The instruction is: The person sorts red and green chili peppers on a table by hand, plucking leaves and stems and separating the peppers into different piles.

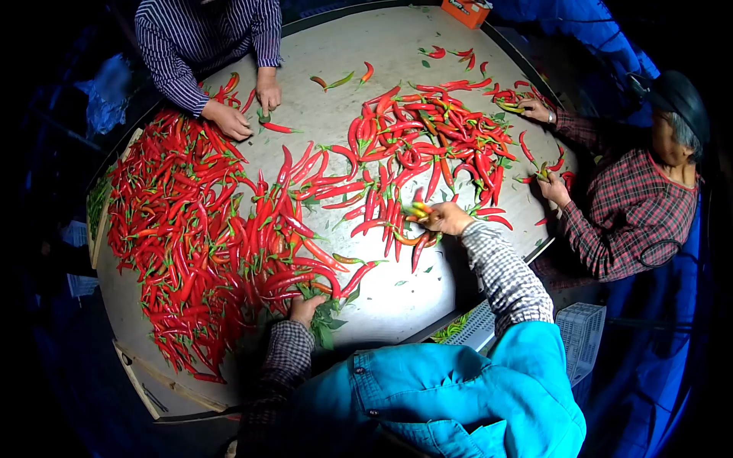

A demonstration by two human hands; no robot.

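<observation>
My right hand (449, 219) is closed on a yellow-green chili pepper (417, 209), slightly blurred, above the edge of a loose spread of red chili peppers (374, 153). Close by my left hand (307, 309), at the near edge of the large heap of red chili peppers (183, 214), is a bunch of green leaves (327, 320). The fingers of that hand are closed around the leaves, though partly hidden. Curved red peppers lie just beyond it.
All the peppers lie on a broad pale table (405, 298). Across it, a person in a striped shirt (206, 46) handles a pepper; at right, a person in a plaid shirt (634, 206) does too. Crates (580, 336) stand below the near edge. An orange box (466, 11) sits at the back.
</observation>
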